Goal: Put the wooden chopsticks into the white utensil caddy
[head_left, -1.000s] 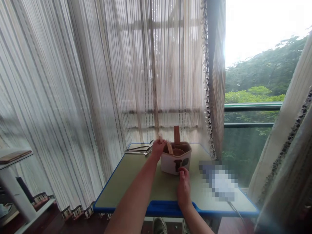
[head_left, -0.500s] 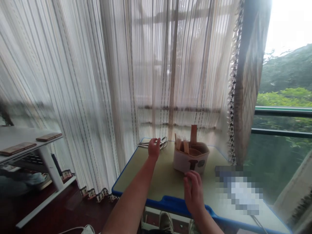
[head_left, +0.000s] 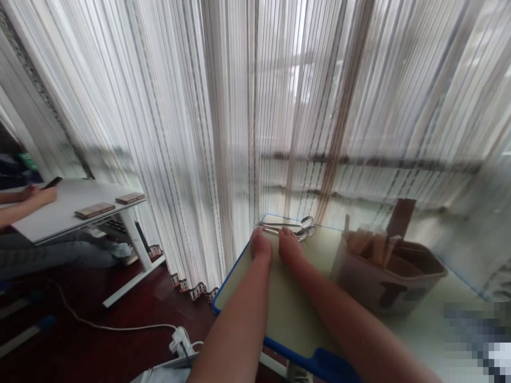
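Note:
Several metal spoons (head_left: 307,232) lie side by side at the back left of the small blue-edged table (head_left: 291,319), their bowls pointing right. My left hand (head_left: 261,244) is at the handle ends, fingers curled onto them. Just to its right, my right hand (head_left: 290,247) has its closed fingers on the handles nearer the bowls. The backs of both hands partly hide the handles and fingertips. To the right of my right arm stands a light fabric bin (head_left: 379,284) with wooden sticks (head_left: 371,246) and a brown upright piece (head_left: 400,219) in it.
Sheer striped curtains (head_left: 179,133) hang right behind the table. A blurred-out object (head_left: 479,335) lies at the right. On the left, another person's hands (head_left: 42,196) hold a dark phone-like object at a white table (head_left: 80,191) with two brown flat cases. A cable (head_left: 120,328) crosses the floor.
My right hand has moved from in front of the bin, leftward and away from me, to the spoons. My left hand has settled at their handle ends. The view has turned left.

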The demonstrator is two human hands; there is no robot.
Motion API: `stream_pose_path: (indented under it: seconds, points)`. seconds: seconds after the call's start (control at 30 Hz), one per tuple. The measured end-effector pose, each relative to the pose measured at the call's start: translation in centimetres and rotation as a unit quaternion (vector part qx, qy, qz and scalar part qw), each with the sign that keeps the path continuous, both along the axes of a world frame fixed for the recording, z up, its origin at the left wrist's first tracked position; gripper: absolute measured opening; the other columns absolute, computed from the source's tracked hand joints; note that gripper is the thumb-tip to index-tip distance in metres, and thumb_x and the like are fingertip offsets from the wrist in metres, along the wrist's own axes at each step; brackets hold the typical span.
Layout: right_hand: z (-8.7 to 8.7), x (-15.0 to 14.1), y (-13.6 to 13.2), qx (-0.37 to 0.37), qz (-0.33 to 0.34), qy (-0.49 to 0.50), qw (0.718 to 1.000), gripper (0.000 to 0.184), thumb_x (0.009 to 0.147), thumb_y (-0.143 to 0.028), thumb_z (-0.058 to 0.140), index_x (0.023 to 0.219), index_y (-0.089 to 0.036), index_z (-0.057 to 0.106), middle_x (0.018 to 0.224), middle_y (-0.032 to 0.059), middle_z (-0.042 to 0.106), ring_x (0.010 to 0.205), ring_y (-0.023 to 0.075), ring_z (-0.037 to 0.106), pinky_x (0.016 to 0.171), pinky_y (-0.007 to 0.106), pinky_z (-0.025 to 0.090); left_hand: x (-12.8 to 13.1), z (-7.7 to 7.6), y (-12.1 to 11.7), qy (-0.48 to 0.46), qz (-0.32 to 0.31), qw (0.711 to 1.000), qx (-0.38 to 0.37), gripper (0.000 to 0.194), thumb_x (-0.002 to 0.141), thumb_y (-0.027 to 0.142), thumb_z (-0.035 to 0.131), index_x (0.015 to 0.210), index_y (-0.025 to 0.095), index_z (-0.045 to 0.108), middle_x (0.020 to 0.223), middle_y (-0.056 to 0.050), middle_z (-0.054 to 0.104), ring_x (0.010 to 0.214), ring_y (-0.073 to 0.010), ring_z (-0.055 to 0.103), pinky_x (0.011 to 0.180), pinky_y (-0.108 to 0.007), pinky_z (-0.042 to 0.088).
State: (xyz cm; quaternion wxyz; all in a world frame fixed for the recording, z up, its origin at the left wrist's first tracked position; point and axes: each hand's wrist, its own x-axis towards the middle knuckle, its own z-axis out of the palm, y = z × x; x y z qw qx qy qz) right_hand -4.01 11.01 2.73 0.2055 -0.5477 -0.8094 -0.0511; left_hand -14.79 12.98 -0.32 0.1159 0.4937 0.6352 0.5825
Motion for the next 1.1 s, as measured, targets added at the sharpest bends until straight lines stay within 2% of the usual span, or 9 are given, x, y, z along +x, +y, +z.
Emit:
stream_pose_path:
  seconds: [0.13,0.23,0.37,0.57,0.73,0.8,0.93,1.1]
  points:
    - [-1.3,-1.2,3.5,0.006,-0.039,0.004,0.999,0.045,0.086,-0.012,0.030,0.128,-0.006,0.044,0.138,0.0190,0.038,0.129,0.0253,0.028,0.102,0.038,0.024,-0.3,-0.6,0.7,-0.012,-0.026,1.000,-0.001,0.044,0.065,0.001,0.047,0.104,0.017,0.060,0.118,-0.012,0.057,0.118,-0.0239,0.045,0.104,-0.035,0.025]
    - [-2.3,-0.6,4.5,-0.026,-0.055,-0.004,0.998,0.046,0.086,-0.017,0.032,0.129,-0.005,0.043,0.134,0.0207,0.041,0.127,0.0260,0.031,0.102,0.040,0.022,-0.2,-0.6,0.7,-0.033,-0.028,0.999,0.000,0.044,0.065,0.002,0.048,0.105,0.018,0.059,0.118,-0.011,0.056,0.119,-0.0245,0.043,0.106,-0.035,0.023]
    - [-2.2,0.0,4.0,-0.053,-0.063,-0.021,0.996,0.041,0.088,-0.021,0.027,0.117,-0.010,0.053,0.122,0.0195,0.051,0.113,0.0253,0.044,0.093,0.039,0.031,0.0,0.0,0.4,0.013,0.001,0.999,-0.033,0.045,0.067,0.002,0.045,0.107,0.017,0.058,0.118,-0.010,0.056,0.117,-0.0239,0.043,0.104,-0.034,0.026]
    - [-1.5,0.1,3.0,-0.035,-0.088,-0.025,0.995,0.036,0.085,-0.015,0.028,0.109,-0.011,0.055,0.110,0.0182,0.055,0.102,0.0257,0.048,0.082,0.039,0.036,0.3,0.5,-0.2,0.122,0.021,0.989,-0.080,0.044,0.069,0.003,0.041,0.108,0.014,0.058,0.117,-0.012,0.056,0.112,-0.0233,0.047,0.100,-0.033,0.030]
    - [-1.3,0.4,2.9,-0.041,-0.114,-0.022,0.992,0.036,0.084,-0.018,0.031,0.108,-0.010,0.057,0.111,0.0190,0.055,0.103,0.0267,0.047,0.082,0.042,0.035,1.0,0.3,-0.5,0.191,0.023,0.974,-0.123,0.050,0.070,0.008,0.045,0.119,0.017,0.053,0.137,-0.011,0.041,0.128,-0.0303,0.030,0.102,-0.043,0.024]
    - [-1.2,0.7,3.0,-0.049,-0.121,-0.024,0.991,0.036,0.084,-0.019,0.033,0.107,-0.011,0.058,0.112,0.0190,0.054,0.105,0.0265,0.046,0.085,0.043,0.033,1.2,0.1,-0.5,0.198,0.012,0.971,-0.136,0.053,0.070,0.009,0.046,0.122,0.020,0.052,0.137,-0.010,0.042,0.130,-0.0312,0.026,0.103,-0.047,0.021]
    - [-1.0,1.1,3.0,-0.045,-0.127,-0.020,0.991,0.035,0.083,-0.020,0.034,0.103,-0.012,0.061,0.111,0.0183,0.055,0.103,0.0269,0.048,0.086,0.046,0.032,1.6,0.0,-0.7,0.236,-0.019,0.961,-0.144,0.043,0.074,0.013,0.045,0.112,0.025,0.058,0.126,-0.010,0.053,0.126,-0.0320,0.032,0.101,-0.052,0.017]
    - [-0.4,1.2,2.8,-0.075,-0.128,-0.018,0.989,0.036,0.083,-0.020,0.036,0.109,-0.012,0.060,0.116,0.0192,0.054,0.107,0.0278,0.048,0.087,0.047,0.034,2.1,0.7,-1.5,0.351,-0.013,0.917,-0.188,0.035,0.079,0.016,0.037,0.101,0.024,0.062,0.112,-0.013,0.057,0.109,-0.0325,0.045,0.091,-0.053,0.026]
